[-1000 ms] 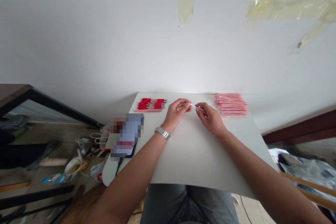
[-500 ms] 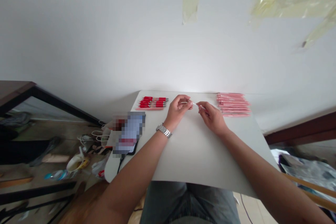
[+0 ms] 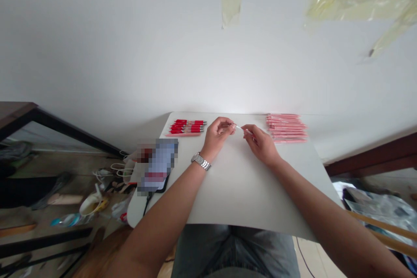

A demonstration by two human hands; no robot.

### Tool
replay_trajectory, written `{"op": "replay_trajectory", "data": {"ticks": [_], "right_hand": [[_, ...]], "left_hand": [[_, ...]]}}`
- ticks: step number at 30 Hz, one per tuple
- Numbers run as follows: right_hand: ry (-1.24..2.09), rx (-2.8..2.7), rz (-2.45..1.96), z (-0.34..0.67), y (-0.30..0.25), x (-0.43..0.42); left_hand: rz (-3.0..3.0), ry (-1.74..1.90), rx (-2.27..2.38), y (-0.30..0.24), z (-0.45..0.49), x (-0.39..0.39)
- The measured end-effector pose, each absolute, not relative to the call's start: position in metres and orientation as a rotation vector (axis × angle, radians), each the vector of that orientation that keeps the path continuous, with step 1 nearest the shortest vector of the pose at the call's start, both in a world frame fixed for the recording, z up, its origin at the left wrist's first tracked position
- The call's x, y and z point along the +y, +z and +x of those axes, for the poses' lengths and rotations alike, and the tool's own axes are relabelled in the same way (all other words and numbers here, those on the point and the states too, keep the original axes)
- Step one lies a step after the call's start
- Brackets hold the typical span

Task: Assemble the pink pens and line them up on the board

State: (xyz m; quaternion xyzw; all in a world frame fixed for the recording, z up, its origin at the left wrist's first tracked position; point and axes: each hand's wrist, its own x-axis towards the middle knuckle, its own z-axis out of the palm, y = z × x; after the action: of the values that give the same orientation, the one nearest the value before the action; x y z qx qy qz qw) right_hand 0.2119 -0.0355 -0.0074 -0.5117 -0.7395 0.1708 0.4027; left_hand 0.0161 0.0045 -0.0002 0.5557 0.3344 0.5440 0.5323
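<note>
Above the far middle of the white table (image 3: 228, 191), my left hand (image 3: 217, 135) is closed in a pinch on one end of a thin white-and-pink pen refill (image 3: 239, 127). The fingers of my right hand (image 3: 261, 144) are closed around its other end, which they mostly hide. Just right of that hand lies a pile of pink refills (image 3: 286, 128), side by side. On the left, several red click pens (image 3: 187, 125) lie in a row, with a single pink refill (image 3: 183, 135) along their near side. A metal watch (image 3: 201, 161) is on my left wrist.
A phone (image 3: 159, 163), blurred out, rests at the table's left edge with a black cable (image 3: 146, 203) attached. The wall (image 3: 195, 52) rises right behind the table. On the left floor are a tub (image 3: 91, 203) and a bottle (image 3: 67, 220); plastic bags (image 3: 384, 213) lie on the right.
The whole view has shifted slightly, so things appear a little further left. Both hands keep their hold on the refill, with barely any movement between them.
</note>
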Motion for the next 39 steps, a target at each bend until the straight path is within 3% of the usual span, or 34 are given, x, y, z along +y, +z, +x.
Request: {"op": "replay_trajectory", "data": {"ticks": [26,39], "right_hand": [[0.410,-1.865,-1.325,0.214,-0.009,-0.034],[0.424,-1.863,-1.308,0.214,-0.010,-0.033]], "left_hand": [[1.235,1.530,0.940,-0.008,-0.001,0.023],[1.975,1.341,1.413,-0.001,-0.024,0.026]]}}
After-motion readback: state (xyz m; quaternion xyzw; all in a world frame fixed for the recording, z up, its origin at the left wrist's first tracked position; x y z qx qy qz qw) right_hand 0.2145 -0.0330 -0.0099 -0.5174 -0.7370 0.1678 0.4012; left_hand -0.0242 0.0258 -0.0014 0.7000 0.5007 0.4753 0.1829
